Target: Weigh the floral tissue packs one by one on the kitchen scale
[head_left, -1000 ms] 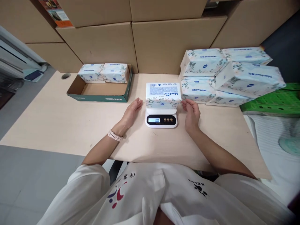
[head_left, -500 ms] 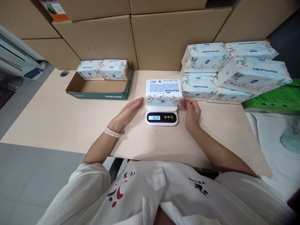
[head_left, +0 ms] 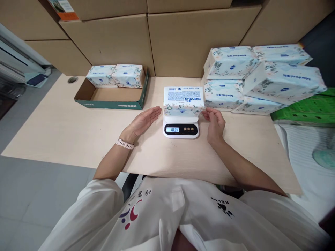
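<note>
Head view, stack [head_left: 261, 80]: beyond right fingers [head_left: 213, 111], apparently unweighed.
Tray [head_left: 110, 104]: beyond left fingers [head_left: 153, 112], two packs [head_left: 101, 76] in.
Tissue pack [head_left: 183, 99]: between fingertips, on scale [head_left: 181, 129].
Scale: shows 103.4, weighing apparently done.
Left hand [head_left: 141, 122]: fingers straight, together.
Right hand [head_left: 216, 127]: fingers loosely curled, pinching nothing.

so the scale [head_left: 181, 120]'s white with a black panel [head_left: 181, 130], the pack [head_left: 183, 101] on it's blue-and-white floral, and the tray [head_left: 112, 104] left of the scale's dark green outside

Beside my left hand [head_left: 143, 122], the pack [head_left: 183, 101] wears smooth film above the plastic scale [head_left: 181, 129]. Beneath, the table [head_left: 78, 129] looks matt, wooden.
</note>
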### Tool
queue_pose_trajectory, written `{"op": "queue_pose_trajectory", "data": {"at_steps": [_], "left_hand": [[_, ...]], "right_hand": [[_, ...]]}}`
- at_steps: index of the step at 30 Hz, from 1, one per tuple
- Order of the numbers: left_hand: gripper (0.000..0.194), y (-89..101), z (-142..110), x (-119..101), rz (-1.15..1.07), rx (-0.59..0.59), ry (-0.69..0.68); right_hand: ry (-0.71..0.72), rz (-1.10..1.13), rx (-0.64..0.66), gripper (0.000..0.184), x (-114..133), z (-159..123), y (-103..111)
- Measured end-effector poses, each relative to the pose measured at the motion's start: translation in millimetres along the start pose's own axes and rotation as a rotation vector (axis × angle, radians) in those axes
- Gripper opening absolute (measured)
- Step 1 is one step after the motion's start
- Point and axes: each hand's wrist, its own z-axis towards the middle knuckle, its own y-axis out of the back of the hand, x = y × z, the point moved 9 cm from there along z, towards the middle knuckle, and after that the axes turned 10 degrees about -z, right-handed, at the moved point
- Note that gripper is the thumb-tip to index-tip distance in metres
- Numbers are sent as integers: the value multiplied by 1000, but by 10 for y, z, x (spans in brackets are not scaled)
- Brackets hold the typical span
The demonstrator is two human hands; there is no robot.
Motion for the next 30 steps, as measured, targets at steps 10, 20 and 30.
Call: {"op": "queue_pose_trajectory", "data": {"at_steps": [10, 20, 30], "left_hand": [[47, -8, 4, 10, 6, -1, 10], [44, -2, 4, 12, -26, -7, 2], [36, 22, 15, 24, -92, 12, -6]], "right_hand": [[6, -8, -2, 38, 6, 3, -14], [15, -1, 9, 27, 19, -16, -14], [7, 4, 32, 31, -14, -7, -13]]}}
